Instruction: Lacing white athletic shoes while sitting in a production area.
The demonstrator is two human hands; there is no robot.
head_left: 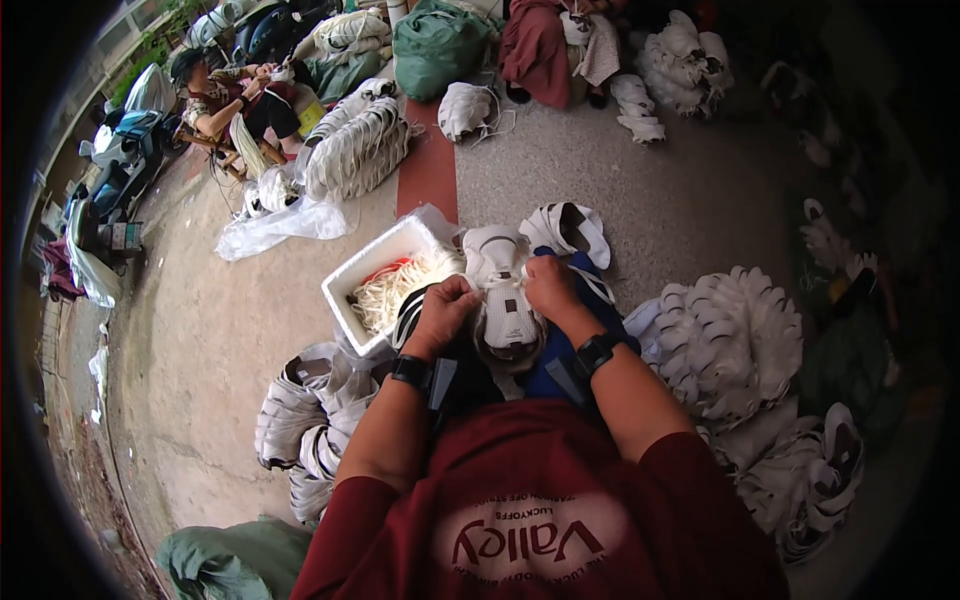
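Note:
A white mesh shoe upper [508, 312] lies lengthwise on my lap, between my knees. At its left edge, my left hand [447, 308] is closed, thumb and fingers pinched together; whatever is between them is too small to make out. On the upper's right side, my right hand [552, 288] is also closed with curled fingers, and its grip is hidden. Just left of my left hand stands a white foam box [345, 308] with a heap of white shoelaces [398, 294] and something red in it. Beyond my right hand sits another white shoe upper [597, 243] with a dark lining.
Stacked white uppers [730, 340] lie at my right, with more bundles [310, 415] at my left. A green sack [235, 562] sits at the lower left. Farther off are a seated person [225, 105], another person in dark red [535, 50], a green bag [440, 50] and parked scooters [130, 160].

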